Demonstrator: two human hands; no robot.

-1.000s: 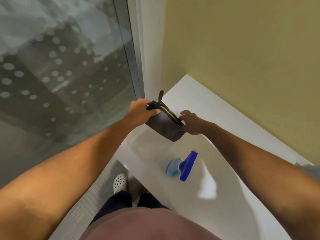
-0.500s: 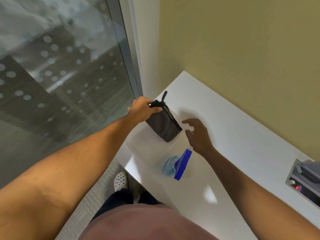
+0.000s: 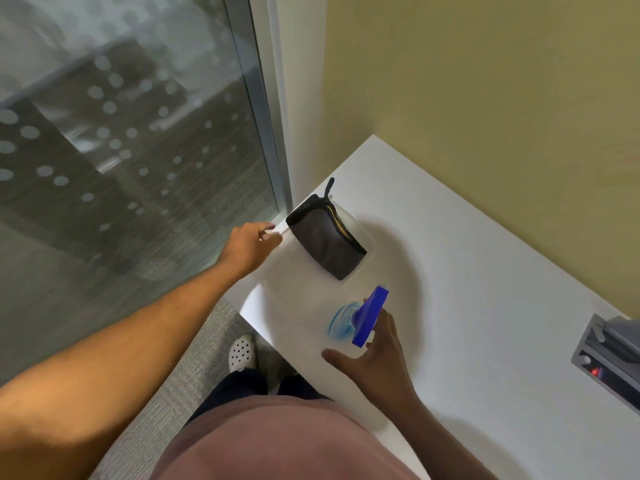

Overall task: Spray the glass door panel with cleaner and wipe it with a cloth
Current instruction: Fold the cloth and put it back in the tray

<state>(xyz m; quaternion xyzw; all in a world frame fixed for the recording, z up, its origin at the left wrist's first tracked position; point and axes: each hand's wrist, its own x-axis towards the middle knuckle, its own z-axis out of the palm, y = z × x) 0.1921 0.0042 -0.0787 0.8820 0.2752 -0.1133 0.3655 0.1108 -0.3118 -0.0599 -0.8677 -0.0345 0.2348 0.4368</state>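
The glass door panel (image 3: pixel 131 140), with frosted dots, fills the left. A spray bottle (image 3: pixel 341 325) holding blue liquid, with a blue trigger head (image 3: pixel 370 315), stands on the white table (image 3: pixel 467 289). My right hand (image 3: pixel 375 355) is spread open right beside the bottle, with the thumb in front and the fingers behind the trigger head. A grey zip pouch (image 3: pixel 327 242) stands in a clear plastic tray (image 3: pixel 360 233) at the table's far left corner. My left hand (image 3: pixel 247 245) pinches the tray's left rim, apart from the pouch. No cloth is in sight.
A yellow wall (image 3: pixel 485 81) runs behind the table. A grey box with a red light (image 3: pixel 609 358) sits at the table's right edge. The door's metal frame (image 3: pixel 266 116) meets the table corner. My white shoe (image 3: pixel 242 353) stands on grey carpet below.
My left hand let go of the pouch, which now stands in the tray, and moved left to the tray's rim. My right hand came back from the pouch to the spray bottle.
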